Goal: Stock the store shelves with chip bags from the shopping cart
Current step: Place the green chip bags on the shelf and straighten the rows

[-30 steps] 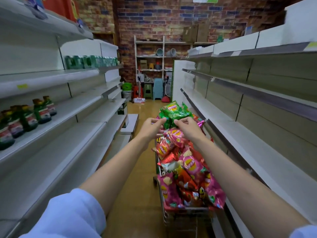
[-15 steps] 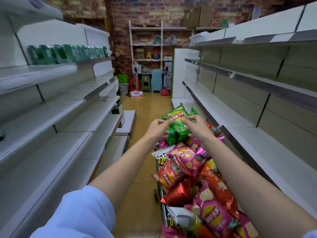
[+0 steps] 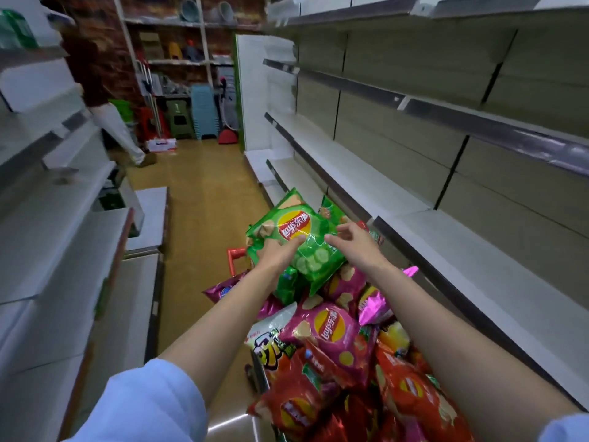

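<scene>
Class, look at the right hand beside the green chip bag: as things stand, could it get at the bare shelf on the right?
Probably yes. The right hand hangs open beside the green chip bag, and the bare shelf lies just to its right, with nothing visible between them.

Bare white shelf boards (image 3: 366, 173) run along the right, open to a hand from the aisle, though each board's grey front rail (image 3: 497, 122) juts out above the level beneath it. Heaped chip bags (image 3: 331, 330) crowd the shopping cart (image 3: 237, 253), which sits just beside the lower right shelf. Left of the cart the tan floor (image 3: 204, 193) lies open, with a person's leg (image 3: 118, 132) at its far end.
</scene>
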Action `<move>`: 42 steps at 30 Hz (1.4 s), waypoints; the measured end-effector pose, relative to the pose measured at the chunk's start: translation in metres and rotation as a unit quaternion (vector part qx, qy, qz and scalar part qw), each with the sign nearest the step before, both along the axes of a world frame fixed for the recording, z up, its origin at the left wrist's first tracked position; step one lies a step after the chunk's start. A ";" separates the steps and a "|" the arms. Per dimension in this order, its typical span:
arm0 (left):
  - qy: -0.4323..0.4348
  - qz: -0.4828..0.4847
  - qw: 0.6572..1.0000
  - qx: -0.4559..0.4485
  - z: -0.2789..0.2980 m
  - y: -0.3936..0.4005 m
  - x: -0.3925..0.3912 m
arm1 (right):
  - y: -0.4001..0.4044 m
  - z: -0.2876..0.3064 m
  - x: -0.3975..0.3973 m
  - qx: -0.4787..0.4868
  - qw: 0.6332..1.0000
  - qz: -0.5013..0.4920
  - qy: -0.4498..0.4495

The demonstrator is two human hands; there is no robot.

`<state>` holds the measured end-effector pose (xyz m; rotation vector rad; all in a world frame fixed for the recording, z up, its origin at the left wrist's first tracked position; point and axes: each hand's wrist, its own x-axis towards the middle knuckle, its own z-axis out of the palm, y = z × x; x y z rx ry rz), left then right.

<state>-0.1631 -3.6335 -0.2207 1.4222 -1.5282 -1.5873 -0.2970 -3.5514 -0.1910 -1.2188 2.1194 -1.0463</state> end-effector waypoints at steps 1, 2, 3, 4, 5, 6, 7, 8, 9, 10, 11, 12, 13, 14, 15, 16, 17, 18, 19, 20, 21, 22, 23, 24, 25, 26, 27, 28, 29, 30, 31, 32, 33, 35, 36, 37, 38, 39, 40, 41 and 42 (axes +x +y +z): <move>0.019 0.005 1.000 0.015 -0.003 -0.005 -0.001 | -0.011 -0.006 -0.001 0.015 1.000 -0.001 0.022; 0.038 0.021 0.999 0.032 -0.008 -0.012 -0.002 | -0.023 -0.013 -0.003 0.027 0.999 -0.005 0.041; 0.059 0.041 0.996 0.048 -0.013 -0.019 -0.004 | -0.033 -0.018 -0.004 0.034 0.998 -0.010 0.055; 0.077 0.061 0.993 0.066 -0.019 -0.026 -0.007 | -0.041 -0.023 -0.006 0.036 0.997 -0.014 0.064; 0.092 0.074 0.990 0.081 -0.024 -0.032 -0.009 | -0.049 -0.028 -0.007 0.035 0.997 -0.017 0.069; 0.106 0.080 0.987 0.090 -0.027 -0.037 -0.012 | -0.056 -0.032 -0.008 0.034 0.996 -0.020 0.074; 0.115 0.086 0.985 0.094 -0.029 -0.040 -0.014 | -0.063 -0.035 -0.009 0.038 0.996 -0.021 0.080; 0.121 0.089 0.984 0.094 -0.028 -0.043 -0.015 | -0.068 -0.038 -0.010 0.046 0.995 -0.020 0.087; 0.126 0.091 0.983 0.096 -0.028 -0.045 -0.016 | -0.073 -0.041 -0.010 0.060 0.993 -0.023 0.095; 0.131 0.095 0.982 0.097 -0.028 -0.047 -0.018 | -0.076 -0.042 -0.011 0.077 0.991 -0.030 0.107; 0.137 0.096 0.981 0.099 -0.028 -0.049 -0.018 | -0.078 -0.043 -0.011 0.091 0.988 -0.039 0.119; 0.142 0.095 0.980 0.104 -0.027 -0.050 -0.018 | -0.079 -0.043 -0.012 0.100 0.986 -0.049 0.122; 0.142 0.091 0.979 0.111 -0.027 -0.053 -0.018 | -0.080 -0.043 -0.014 0.102 0.987 -0.056 0.114; 0.141 0.087 0.979 0.115 -0.027 -0.054 -0.017 | -0.080 -0.043 -0.016 0.102 0.989 -0.057 0.096; 0.141 0.087 0.979 0.117 -0.028 -0.057 -0.016 | -0.079 -0.042 -0.018 0.099 0.991 -0.054 0.078; 0.139 0.085 0.980 0.118 -0.027 -0.058 -0.015 | -0.077 -0.042 -0.020 0.098 0.992 -0.051 0.062; 0.138 0.079 0.980 0.117 -0.026 -0.059 -0.014 | -0.075 -0.040 -0.021 0.094 0.993 -0.047 0.051; 0.145 0.073 0.980 0.113 -0.023 -0.060 -0.013 | -0.070 -0.035 -0.022 0.089 0.995 -0.041 0.036; 0.153 0.073 0.980 0.107 -0.019 -0.059 -0.013 | -0.066 -0.029 -0.023 0.081 0.996 -0.033 0.012; 0.163 0.067 0.979 0.100 -0.015 -0.058 -0.014 | -0.060 -0.022 -0.025 0.071 0.997 -0.023 -0.024; 0.171 0.055 0.979 0.094 -0.010 -0.059 -0.015 | -0.055 -0.015 -0.028 0.057 0.996 -0.006 -0.067; 0.173 0.042 0.980 0.090 -0.006 -0.059 -0.018 | -0.050 -0.007 -0.031 0.046 0.993 0.017 -0.107; 0.177 0.033 0.980 0.082 -0.001 -0.058 -0.021 | -0.046 -0.001 -0.035 0.041 0.990 0.037 -0.131; 0.184 0.021 0.980 0.077 0.005 -0.055 -0.024 | -0.043 0.002 -0.039 0.036 0.988 0.047 -0.142; 0.194 0.003 0.978 0.073 0.011 -0.054 -0.026 | -0.040 0.005 -0.044 0.032 0.987 0.048 -0.148; 0.206 -0.020 0.976 0.070 0.015 -0.052 -0.028 | -0.038 0.005 -0.049 0.027 0.988 0.042 -0.149; 0.202 -0.041 0.976 0.065 0.019 -0.051 -0.029 | -0.037 0.005 -0.053 0.016 0.988 0.035 -0.149; 0.186 -0.055 0.980 0.051 0.022 -0.051 -0.029 | -0.035 0.005 -0.055 0.000 0.988 0.027 -0.150; 0.156 -0.054 0.986 0.028 0.023 -0.051 -0.028 | -0.035 0.004 -0.057 -0.016 0.988 0.013 -0.154; 0.116 -0.030 0.993 0.000 0.023 -0.052 -0.026 | -0.035 0.002 -0.059 -0.030 0.987 -0.004 -0.156; 0.049 0.018 0.998 -0.034 0.019 -0.056 -0.023 | -0.036 0.001 -0.060 -0.041 0.987 -0.020 -0.156; -0.043 0.071 0.994 -0.069 0.013 -0.062 -0.019 | -0.037 0.000 -0.060 -0.049 0.986 -0.033 -0.154; -0.124 0.103 0.983 -0.084 0.007 -0.067 -0.014 | -0.039 -0.002 -0.061 -0.057 0.985 -0.040 -0.156; -0.213 0.109 0.970 -0.051 -0.005 -0.075 -0.006 | -0.041 -0.006 -0.060 -0.066 0.983 -0.041 -0.167; -0.228 0.105 0.968 -0.021 -0.010 -0.078 -0.004 | -0.041 -0.006 -0.059 -0.067 0.982 -0.036 -0.173; -0.234 0.101 0.967 0.008 -0.015 -0.079 -0.003 | -0.041 -0.008 -0.058 -0.070 0.981 -0.033 -0.179; -0.236 0.097 0.966 0.030 -0.019 -0.080 -0.003 | -0.041 -0.008 -0.058 -0.073 0.980 -0.032 -0.184; -0.239 0.089 0.966 0.044 -0.023 -0.079 -0.005 | -0.040 -0.009 -0.057 -0.074 0.979 -0.034 -0.186; -0.241 0.080 0.966 0.052 -0.026 -0.078 -0.008 | -0.040 -0.010 -0.058 -0.073 0.979 -0.039 -0.187; -0.238 0.076 0.966 0.059 -0.028 -0.076 -0.011 | -0.039 -0.010 -0.058 -0.073 0.979 -0.041 -0.188; -0.234 0.074 0.967 0.065 -0.030 -0.074 -0.014 | -0.038 -0.011 -0.059 -0.074 0.979 -0.041 -0.188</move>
